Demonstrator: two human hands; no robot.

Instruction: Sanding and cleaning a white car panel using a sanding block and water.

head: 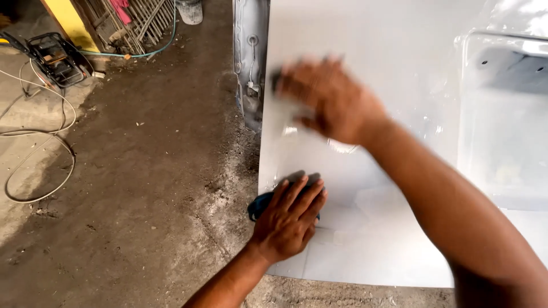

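Both hands press a white panel (399, 68); blue cloth (260, 204) under left hand (288, 219).

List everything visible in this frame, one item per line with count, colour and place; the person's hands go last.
Panel: one, glossy white, fills the right half of view.
Recess in panel: one, white, far right.
Cloth: one, blue, under the left hand at the panel's left edge.
Dark pad: one, blurred, at the right hand's fingertips.
Floor: grey, dirty concrete, left half.
Cable: white loops, far left.
Hose: one, green, upper left.
Black machine: one, upper left.
Yellow post: one, top left.
Left hand: flat on the cloth.
Right hand: blurred, on the panel.
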